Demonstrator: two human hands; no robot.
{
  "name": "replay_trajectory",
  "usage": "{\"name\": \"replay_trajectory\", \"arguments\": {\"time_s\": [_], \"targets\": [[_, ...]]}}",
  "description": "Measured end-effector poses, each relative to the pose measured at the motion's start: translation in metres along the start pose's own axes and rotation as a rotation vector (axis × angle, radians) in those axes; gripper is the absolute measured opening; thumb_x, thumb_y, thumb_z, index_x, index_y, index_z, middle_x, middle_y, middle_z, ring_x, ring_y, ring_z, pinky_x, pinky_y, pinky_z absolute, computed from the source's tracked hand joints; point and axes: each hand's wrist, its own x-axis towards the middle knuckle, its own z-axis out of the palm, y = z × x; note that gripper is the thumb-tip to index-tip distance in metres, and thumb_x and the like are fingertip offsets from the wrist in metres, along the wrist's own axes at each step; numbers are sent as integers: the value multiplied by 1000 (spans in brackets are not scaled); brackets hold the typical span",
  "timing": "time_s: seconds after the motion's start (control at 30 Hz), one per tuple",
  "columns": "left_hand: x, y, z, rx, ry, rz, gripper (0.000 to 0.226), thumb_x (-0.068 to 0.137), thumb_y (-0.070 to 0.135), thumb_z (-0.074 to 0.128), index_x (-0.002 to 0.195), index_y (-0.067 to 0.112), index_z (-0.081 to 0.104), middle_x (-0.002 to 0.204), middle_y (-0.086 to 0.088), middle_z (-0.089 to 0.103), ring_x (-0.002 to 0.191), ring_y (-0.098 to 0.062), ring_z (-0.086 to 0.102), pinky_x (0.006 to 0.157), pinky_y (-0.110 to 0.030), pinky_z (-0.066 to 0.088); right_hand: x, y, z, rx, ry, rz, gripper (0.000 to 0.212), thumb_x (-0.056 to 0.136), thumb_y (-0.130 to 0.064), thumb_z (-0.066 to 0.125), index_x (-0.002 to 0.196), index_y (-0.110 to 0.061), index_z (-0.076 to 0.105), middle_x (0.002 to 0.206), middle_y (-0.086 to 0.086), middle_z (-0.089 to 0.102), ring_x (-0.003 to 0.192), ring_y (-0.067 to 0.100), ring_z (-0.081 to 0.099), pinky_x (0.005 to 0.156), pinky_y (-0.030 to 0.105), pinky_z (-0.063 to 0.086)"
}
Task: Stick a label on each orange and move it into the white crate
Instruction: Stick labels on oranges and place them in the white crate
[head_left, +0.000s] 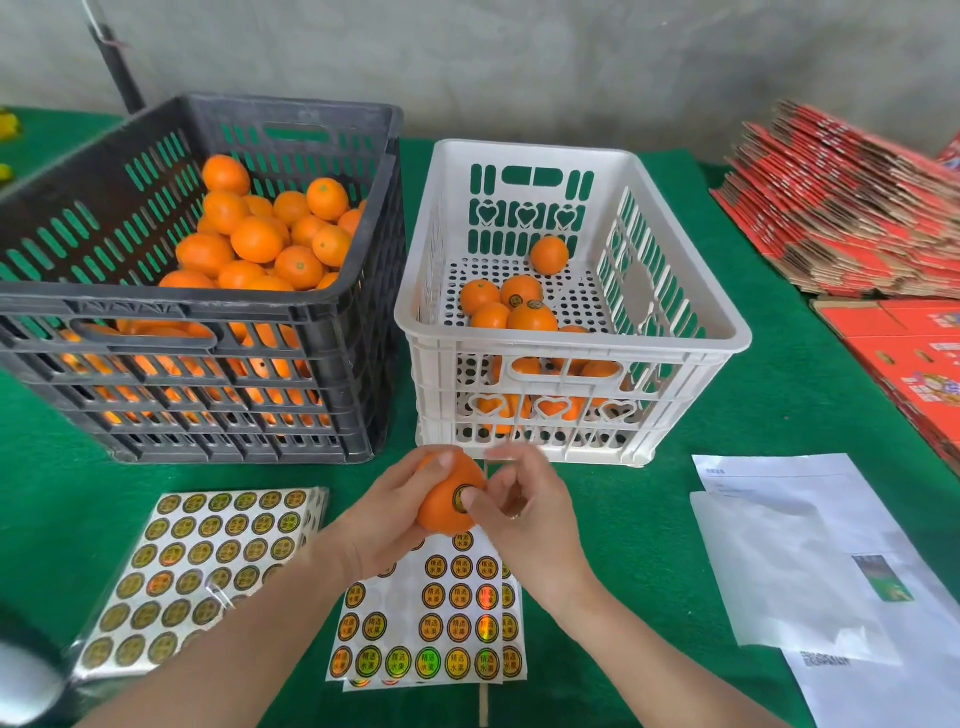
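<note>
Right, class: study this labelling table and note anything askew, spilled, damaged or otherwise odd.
Nothing is spilled or damaged. Only the red flattened cartons at the far right look untidy: they slump in a fanned-out pile, not a square stack. The white papers nearby overlap crookedly.

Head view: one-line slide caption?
Left hand holds an orange; right hand presses a label onto it, near the white crate.
</note>
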Motion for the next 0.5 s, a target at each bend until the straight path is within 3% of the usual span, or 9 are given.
{"name": "replay_trajectory", "arguments": {"time_s": [0.1,0.2,0.3,0.37,0.43,0.5], "targets": [[-10,10,1,23,10,15,52,73,42,56,119,19,53,115,-15,61,95,-24,65,72,-29,54,-3,-10,-7,-6,-43,-21,55,74,-25,77,110,-48,42,93,-14,55,84,0,55,74,15,49],[-22,34,11,142,-1,143,53,76,50,56,118,19,50,113,-12,59,93,-22,68,73,-29,56,-5,-35,-11,-164,-200,-290,56,74,-40,71,120,-48,40,122,-23,43,113,0,46,90,18,45],[-31,79,29,414,29,417,54,83,68,38,112,24,47,105,-3,56,87,-8,66,66,-22,55,10,-70,-16,-276,-160,-586,60,70,-25,75,122,-27,45,123,-10,45,114,8,44,94,28,43],[-31,117,33,526,97,661,49,91,65,26,105,23,48,97,-3,58,81,-11,64,65,-25,56,34,-95,-28,-218,-28,-726,59,67,-21,77,116,-29,45,114,-14,47,106,3,46,91,21,43],[-22,154,21,641,270,862,37,93,53,32,102,22,50,92,-1,61,77,-7,62,68,-21,54,76,-119,-47,-211,110,-658,62,67,-26,75,116,-35,40,113,-17,44,104,2,46,84,13,41],[-7,186,-4,870,599,925,23,96,35,46,106,15,53,92,4,61,76,-4,58,67,-17,47,133,-132,-67,-383,150,-465,66,69,-21,76,123,-27,39,115,-9,42,105,11,47,78,17,40]]}}
